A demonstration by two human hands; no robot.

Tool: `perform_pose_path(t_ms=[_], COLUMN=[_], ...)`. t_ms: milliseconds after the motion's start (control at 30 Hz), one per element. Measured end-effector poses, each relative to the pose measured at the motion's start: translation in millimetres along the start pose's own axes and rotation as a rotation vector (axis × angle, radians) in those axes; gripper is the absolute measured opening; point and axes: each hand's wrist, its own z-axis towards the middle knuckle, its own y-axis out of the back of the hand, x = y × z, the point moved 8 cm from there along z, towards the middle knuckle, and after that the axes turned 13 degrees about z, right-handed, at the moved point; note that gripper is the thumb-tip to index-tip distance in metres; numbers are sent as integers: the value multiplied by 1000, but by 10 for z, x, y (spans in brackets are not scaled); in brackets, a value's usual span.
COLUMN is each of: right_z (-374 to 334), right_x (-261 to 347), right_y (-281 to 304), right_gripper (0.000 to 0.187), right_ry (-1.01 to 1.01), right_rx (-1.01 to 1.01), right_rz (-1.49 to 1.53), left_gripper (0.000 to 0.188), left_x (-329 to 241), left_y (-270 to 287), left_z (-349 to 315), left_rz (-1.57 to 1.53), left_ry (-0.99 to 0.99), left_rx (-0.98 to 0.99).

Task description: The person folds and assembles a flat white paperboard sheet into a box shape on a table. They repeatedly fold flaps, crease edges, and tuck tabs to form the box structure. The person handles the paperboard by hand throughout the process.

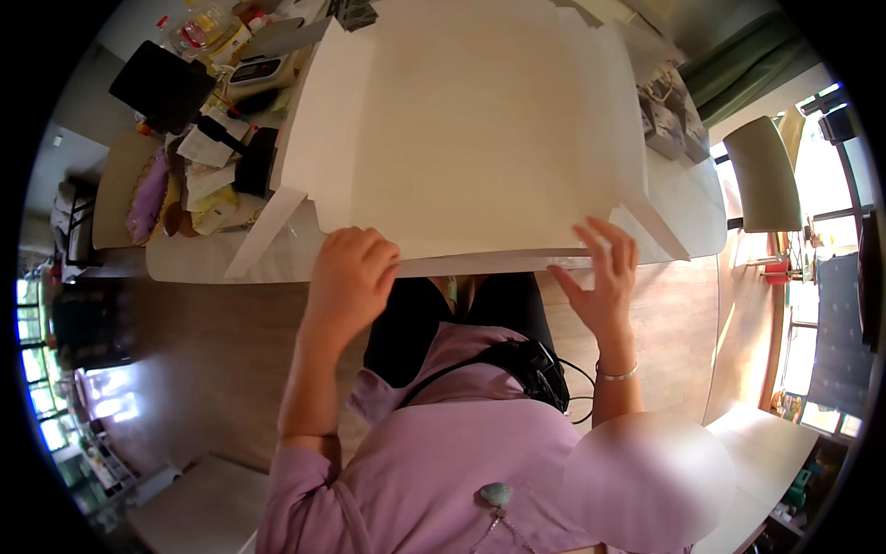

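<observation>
A large white cardboard box blank (pixel 471 129) lies spread over the table in front of me, with side walls partly raised and slanted flaps at its near corners. My left hand (pixel 349 277) is closed at the left part of its near edge, fingers curled over the cardboard and thumb toward the rim. At the right part of the same edge is my right hand (pixel 602 277). Its fingers are apart, with the thumb close to the edge strip and nothing held between them.
On the table's left stand a black tablet-like stand (pixel 164 88), papers, a purple item (pixel 148 196) and clear bottles (pixel 205 32). Grey boxes (pixel 666 125) sit at the right. A beige chair (pixel 764 174) is beyond the table's right end. The table's near edge (pixel 198 263) curves past my lap.
</observation>
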Motion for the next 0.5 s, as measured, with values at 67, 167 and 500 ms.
perform_pose_path(t_ms=[67, 167, 500], right_z=[-176, -411, -554], right_x=[-21, -78, -117], right_y=[-152, -333, -413], right_gripper=[39, 35, 43], right_ry=[42, 91, 7], right_rx=[119, 139, 56], right_rz=[98, 195, 135], left_gripper=[25, 31, 39], left_x=[-287, -641, -984], left_y=[-92, -422, -844], left_z=[-3, -6, 114], left_rz=[32, 62, 222], left_ry=[-64, -143, -159], left_rx=[-86, -93, -64])
